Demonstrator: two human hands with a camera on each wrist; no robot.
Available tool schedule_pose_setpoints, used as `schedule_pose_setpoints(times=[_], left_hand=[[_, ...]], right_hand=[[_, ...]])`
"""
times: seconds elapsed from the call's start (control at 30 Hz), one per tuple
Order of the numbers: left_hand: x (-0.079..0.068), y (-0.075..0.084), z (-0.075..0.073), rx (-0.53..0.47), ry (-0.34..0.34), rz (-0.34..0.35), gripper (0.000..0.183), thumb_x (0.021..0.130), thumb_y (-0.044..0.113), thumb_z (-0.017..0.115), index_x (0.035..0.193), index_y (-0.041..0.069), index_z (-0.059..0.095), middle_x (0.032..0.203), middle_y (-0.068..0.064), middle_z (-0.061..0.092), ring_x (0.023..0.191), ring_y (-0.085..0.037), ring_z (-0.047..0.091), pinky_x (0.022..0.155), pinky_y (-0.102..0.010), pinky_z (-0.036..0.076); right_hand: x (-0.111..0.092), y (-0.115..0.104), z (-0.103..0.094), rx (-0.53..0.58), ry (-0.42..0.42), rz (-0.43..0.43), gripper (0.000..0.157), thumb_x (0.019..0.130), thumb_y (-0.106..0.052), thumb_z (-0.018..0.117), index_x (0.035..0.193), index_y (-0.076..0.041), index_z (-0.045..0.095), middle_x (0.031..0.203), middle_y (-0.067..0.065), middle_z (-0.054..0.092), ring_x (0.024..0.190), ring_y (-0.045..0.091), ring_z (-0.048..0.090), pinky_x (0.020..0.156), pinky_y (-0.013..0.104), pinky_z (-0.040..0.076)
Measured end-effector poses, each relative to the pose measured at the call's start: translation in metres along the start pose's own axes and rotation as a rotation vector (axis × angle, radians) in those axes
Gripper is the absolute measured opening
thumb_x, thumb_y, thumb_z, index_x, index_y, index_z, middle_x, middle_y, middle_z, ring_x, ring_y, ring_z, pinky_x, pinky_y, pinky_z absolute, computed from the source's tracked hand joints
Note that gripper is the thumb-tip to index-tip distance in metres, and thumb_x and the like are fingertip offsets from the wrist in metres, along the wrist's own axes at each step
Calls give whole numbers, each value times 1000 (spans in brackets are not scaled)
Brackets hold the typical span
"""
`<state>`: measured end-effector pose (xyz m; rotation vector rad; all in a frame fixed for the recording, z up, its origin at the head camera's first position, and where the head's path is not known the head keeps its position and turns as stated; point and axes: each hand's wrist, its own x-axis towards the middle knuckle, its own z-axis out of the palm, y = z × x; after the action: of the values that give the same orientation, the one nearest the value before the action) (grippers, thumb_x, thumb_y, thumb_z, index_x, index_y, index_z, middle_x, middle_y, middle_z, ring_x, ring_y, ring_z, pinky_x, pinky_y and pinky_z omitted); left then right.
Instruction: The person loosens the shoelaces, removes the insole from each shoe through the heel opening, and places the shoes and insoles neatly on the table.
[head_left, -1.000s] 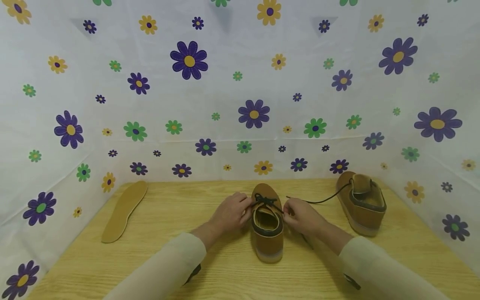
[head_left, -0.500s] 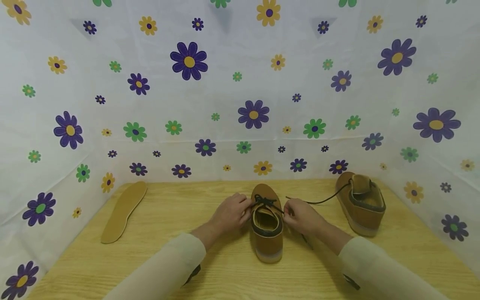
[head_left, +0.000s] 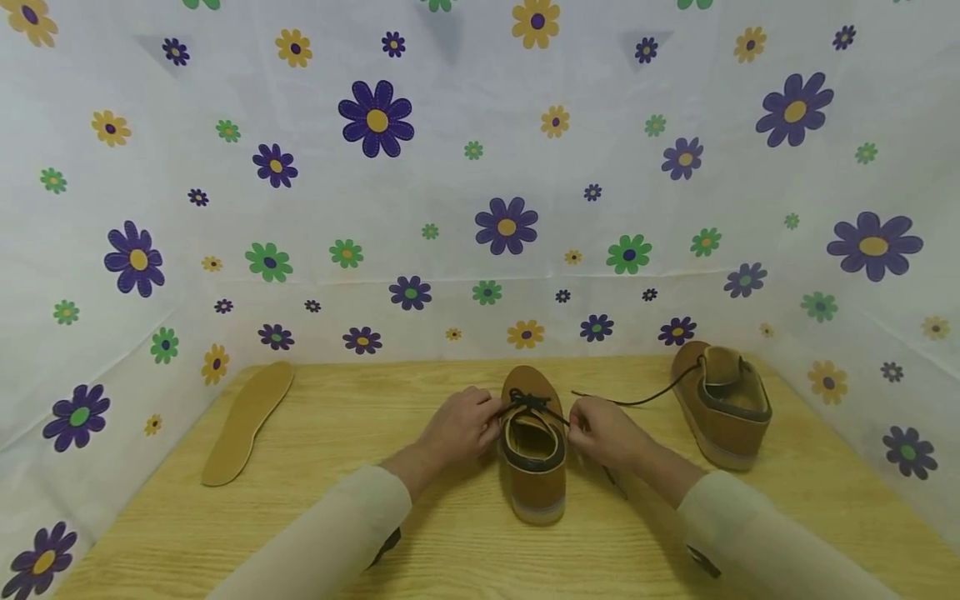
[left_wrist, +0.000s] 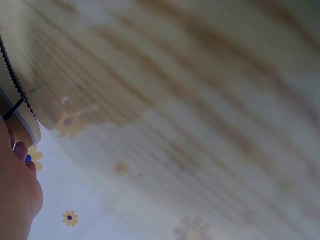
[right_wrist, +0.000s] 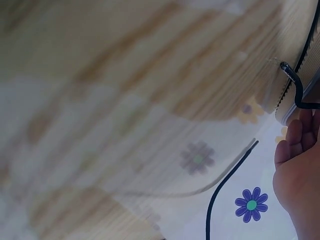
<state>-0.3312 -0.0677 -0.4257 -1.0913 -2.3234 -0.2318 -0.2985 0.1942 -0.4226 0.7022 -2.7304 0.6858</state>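
A brown shoe (head_left: 537, 496) stands in the middle of the wooden table, heel toward me. Its black shoelace (head_left: 529, 402) is looped and knotted over the tongue. At the shoe's left side my left hand (head_left: 461, 427) pinches one part of the lace; my right hand (head_left: 606, 433) pinches another part on the right. A loose lace end hangs below the right hand. The right wrist view shows a lace end (right_wrist: 295, 82) jutting past the curled fingers (right_wrist: 295, 135). In the left wrist view only part of the left hand (left_wrist: 17, 185) shows, beside the shoe's sole edge.
A second brown shoe (head_left: 727, 433) stands at the right, its loose black lace (head_left: 648, 402) trailing left across the table. A tan insole (head_left: 249, 423) lies at the left. A white flowered cloth (head_left: 450, 183) encloses the back and sides of the table (head_left: 360, 400).
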Motion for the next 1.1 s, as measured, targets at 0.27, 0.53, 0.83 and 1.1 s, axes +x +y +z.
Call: schedule_pose_setpoints(times=[0.27,0.53,0.83,1.1], left_hand=[[0,2,-4,-6,-32,-20,15,89,18,53,97,16,65,78,3,55,70,-13,49,62,-29,41],[-3,1,-3,19,-72,-16,8,87,21,56,88,16,62,72,4,53,66,-14,48,61,-29,41],[-4,0,-1,39,-106,-26,9,89,23,54,88,17,61,72,4,51,66,-14,47,60,-29,40],[-6,0,-3,61,-132,-17,7,86,22,57,82,17,59,71,4,51,65,-13,46,57,-28,38]], right_hand=[[0,1,1,-19,-5,-14,5,76,-10,57,75,-12,53,72,-4,51,67,8,44,62,23,40],[-2,1,1,-36,-27,-1,5,77,-11,57,75,-12,52,71,-4,51,67,8,44,63,24,39],[-1,4,2,-68,-34,-16,5,77,-12,56,74,-12,52,71,-4,50,68,9,44,65,26,39],[-2,4,1,-88,-48,-23,7,76,-14,56,71,-13,51,68,-5,48,64,8,42,62,23,37]])
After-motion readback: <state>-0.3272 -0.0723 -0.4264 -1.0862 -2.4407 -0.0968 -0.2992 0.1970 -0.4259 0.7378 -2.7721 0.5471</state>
